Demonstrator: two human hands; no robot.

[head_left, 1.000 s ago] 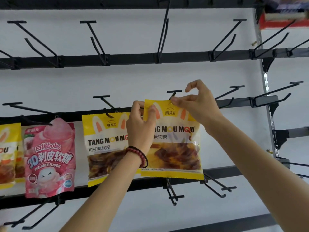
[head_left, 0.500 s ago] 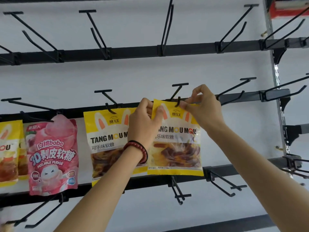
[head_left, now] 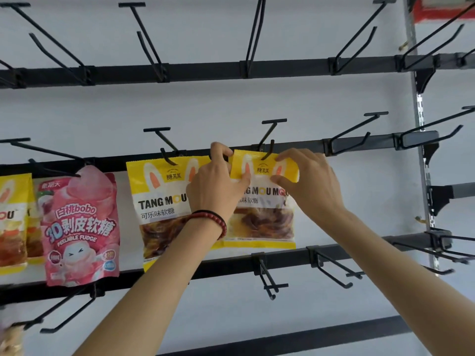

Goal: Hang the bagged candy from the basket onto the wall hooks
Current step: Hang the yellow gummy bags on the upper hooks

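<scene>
A person's two hands hold one yellow candy bag [head_left: 264,201] up against a white wall fitted with black rails. The bag's top edge sits on a black wall hook [head_left: 268,147], whose upturned tip shows in front of the bag's top seam. The left hand [head_left: 218,186], with a red bead bracelet [head_left: 213,219] at the wrist, has its fingers clamped on the bag's upper left corner. The right hand [head_left: 308,181] has its fingers clamped on the upper right edge. Left of this bag hang three more bags: a matching yellow bag [head_left: 162,206], one pink bag [head_left: 82,227], and another yellow bag [head_left: 12,222] cut off by the frame edge.
</scene>
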